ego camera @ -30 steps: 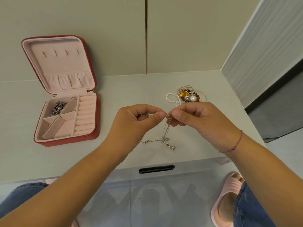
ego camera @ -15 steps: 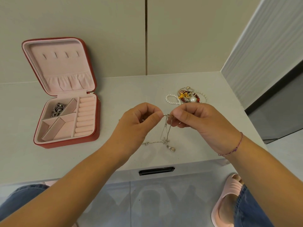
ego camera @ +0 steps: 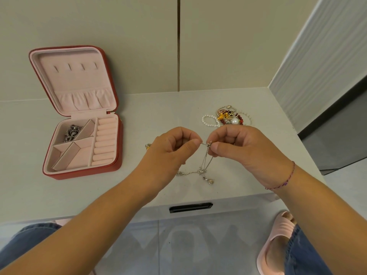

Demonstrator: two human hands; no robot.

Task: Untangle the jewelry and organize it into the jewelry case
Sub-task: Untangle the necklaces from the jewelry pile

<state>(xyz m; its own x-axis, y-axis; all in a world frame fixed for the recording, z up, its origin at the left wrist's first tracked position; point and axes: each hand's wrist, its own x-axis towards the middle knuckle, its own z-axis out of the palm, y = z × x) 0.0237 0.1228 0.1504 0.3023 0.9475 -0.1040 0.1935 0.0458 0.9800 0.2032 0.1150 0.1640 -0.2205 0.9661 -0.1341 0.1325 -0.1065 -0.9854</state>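
Hands meet just above the pale table (ego camera: 29, 185), near its front edge. The person's left hand (ego camera: 170, 149) has its fingers (ego camera: 190, 144) curled in, thumb and forefinger pinched tight on one end of a thin silver chain (ego camera: 205, 163). The right hand (ego camera: 240, 147) faces it, almost touching. Its thumb and forefinger are clamped on a small knot of the same chain, and the other fingers are folded toward the palm. From that pinch the chain hangs in a few fine strands down to the table, where its lower part lies in a loose bend with a small pendant (ego camera: 209, 180) at the near end.

Behind the right hand, toward the back right of the table, sits a tangled pile of jewelry (ego camera: 228, 116): a white pearl strand (ego camera: 208, 121), red beads, gold bits and one large pearl. A small gold piece (ego camera: 148, 146) peeks out just beside the left hand.

Well to the left stands the red jewelry case (ego camera: 83, 172), open, its pink-lined lid (ego camera: 73, 80) tilted back toward the wall. A dark metal chain (ego camera: 71, 132) lies bunched in the rear left compartment, and ring rolls (ego camera: 104, 141) run down the right side. A thread bracelet (ego camera: 284, 182) circles the right wrist. Under the table edge is a black drawer handle (ego camera: 190, 207), and a pink slipper (ego camera: 278, 241) shows on the floor at the right.
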